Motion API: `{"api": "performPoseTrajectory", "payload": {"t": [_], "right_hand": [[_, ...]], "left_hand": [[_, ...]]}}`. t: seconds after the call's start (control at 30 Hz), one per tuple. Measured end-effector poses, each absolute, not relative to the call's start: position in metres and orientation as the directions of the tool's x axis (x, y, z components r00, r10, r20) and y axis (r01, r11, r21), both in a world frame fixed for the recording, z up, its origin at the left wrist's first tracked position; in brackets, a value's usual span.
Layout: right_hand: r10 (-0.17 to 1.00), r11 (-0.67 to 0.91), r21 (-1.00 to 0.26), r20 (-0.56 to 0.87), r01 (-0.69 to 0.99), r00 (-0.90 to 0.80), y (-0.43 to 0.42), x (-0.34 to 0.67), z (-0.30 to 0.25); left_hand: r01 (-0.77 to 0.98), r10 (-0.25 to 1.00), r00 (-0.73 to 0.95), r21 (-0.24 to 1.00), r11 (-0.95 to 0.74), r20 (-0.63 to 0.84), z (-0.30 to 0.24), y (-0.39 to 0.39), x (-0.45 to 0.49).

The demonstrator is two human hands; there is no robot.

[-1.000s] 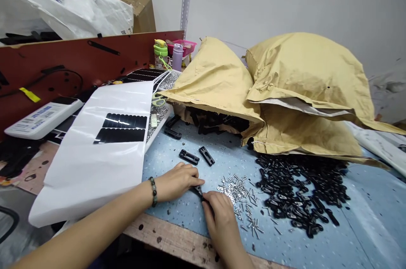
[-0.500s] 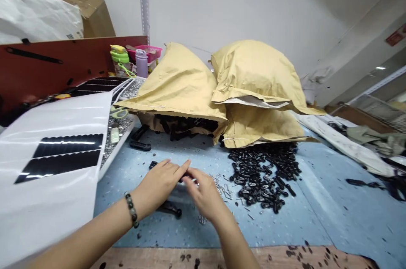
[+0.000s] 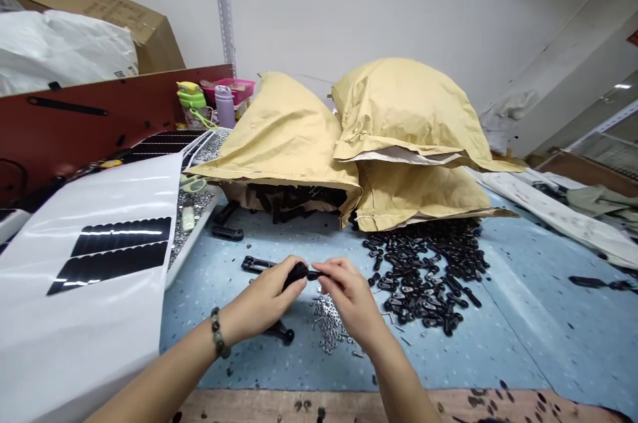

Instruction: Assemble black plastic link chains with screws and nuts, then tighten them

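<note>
While pinched between the closed fingers point(image 3: 323, 267) of the left hand point(image 3: 262, 300) and right hand point(image 3: 349, 296), a small black plastic fitting point(image 3: 299, 271) at lower centre of the frame: probably light and stiff, easiest held by its narrow ends.

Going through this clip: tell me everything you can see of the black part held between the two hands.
The black part is small and dark, with a matte look like moulded plastic. Fingers hide most of it, so its full shape cannot be told. Its thicker body sits in the fingers of the left hand, held above the blue mat, and a narrow end points right, reaching the right hand.
</note>
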State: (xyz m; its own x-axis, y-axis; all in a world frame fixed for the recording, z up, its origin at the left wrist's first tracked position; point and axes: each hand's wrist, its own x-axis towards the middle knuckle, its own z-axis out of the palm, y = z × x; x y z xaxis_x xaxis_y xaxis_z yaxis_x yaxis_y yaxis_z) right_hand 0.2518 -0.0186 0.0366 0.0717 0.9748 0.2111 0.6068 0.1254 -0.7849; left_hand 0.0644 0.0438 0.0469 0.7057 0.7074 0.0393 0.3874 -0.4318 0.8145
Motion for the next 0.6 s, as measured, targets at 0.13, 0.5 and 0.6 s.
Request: {"api": "performPoseTrajectory", "payload": {"t": [0.13,0.5,0.6], "right_hand": [[0.974,0.185,-0.806,0.227,0.562,0.005,-0.022,0.234,0.053],[0.877,0.418,-0.656,0.471,0.628,-0.092,-0.042,0.238,0.047],[0.965,0.213,-0.638,0.257,0.740,-0.056,-0.058,0.248,0.026]], "left_hand": [[0.448,0.690,0.713,0.674,-0.587,0.127,0.050,0.039,0.060],[0.456,0.667,0.735,0.641,-0.617,0.120,0.062,0.036,0.056],[0.532,0.757,0.650,0.672,-0.515,0.066,0.055,0.046,0.051]]}}
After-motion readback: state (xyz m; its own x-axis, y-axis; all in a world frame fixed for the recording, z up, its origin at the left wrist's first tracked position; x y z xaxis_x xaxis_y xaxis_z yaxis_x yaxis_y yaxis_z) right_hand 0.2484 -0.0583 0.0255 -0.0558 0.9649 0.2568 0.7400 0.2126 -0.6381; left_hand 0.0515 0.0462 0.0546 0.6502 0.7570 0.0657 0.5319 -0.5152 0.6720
